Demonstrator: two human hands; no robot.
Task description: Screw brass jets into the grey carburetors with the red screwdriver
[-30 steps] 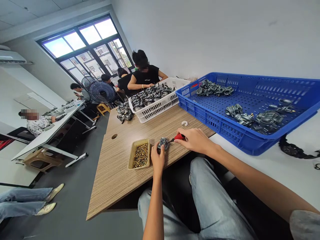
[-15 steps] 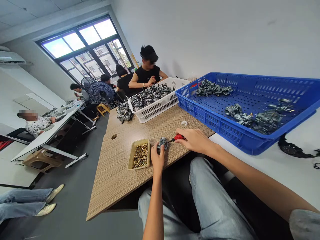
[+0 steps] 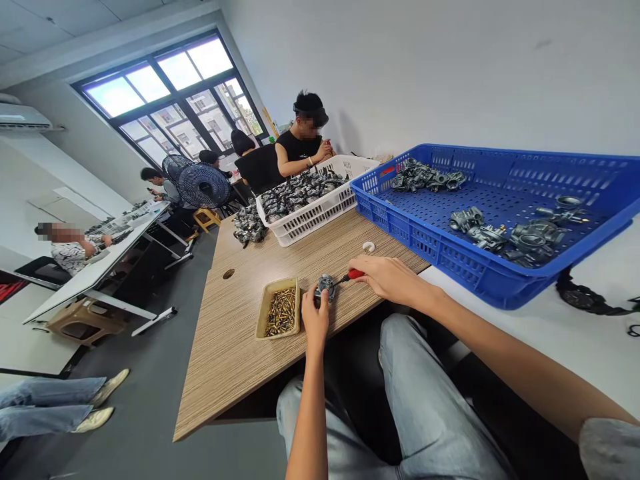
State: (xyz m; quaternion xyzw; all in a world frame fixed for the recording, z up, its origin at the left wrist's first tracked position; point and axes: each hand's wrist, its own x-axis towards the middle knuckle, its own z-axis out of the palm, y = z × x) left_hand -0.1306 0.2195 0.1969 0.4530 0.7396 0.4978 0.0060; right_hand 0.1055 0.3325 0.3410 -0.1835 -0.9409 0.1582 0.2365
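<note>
My left hand grips a grey metal carburetor on the wood-grain table, thumb and fingers on either side of it. A red-handled screwdriver is in my right hand, its dark shaft slanting down-left to the carburetor. Where exactly the tip meets the part is too small to make out. Just left of my left hand stands a cream tray of small brass pieces. A small white ring-shaped piece lies beyond my right hand.
A blue crate holding several carburetors stands at the right. Behind the table's middle, a white crate is piled with dark metal parts, with more parts heaped beside it. A co-worker sits behind that crate. A fan stands farther back.
My right hand has shifted slightly on the screwdriver, covering more of the red handle. My left hand and the carburetor stay in place. The co-worker behind the white crate has moved rightward.
</note>
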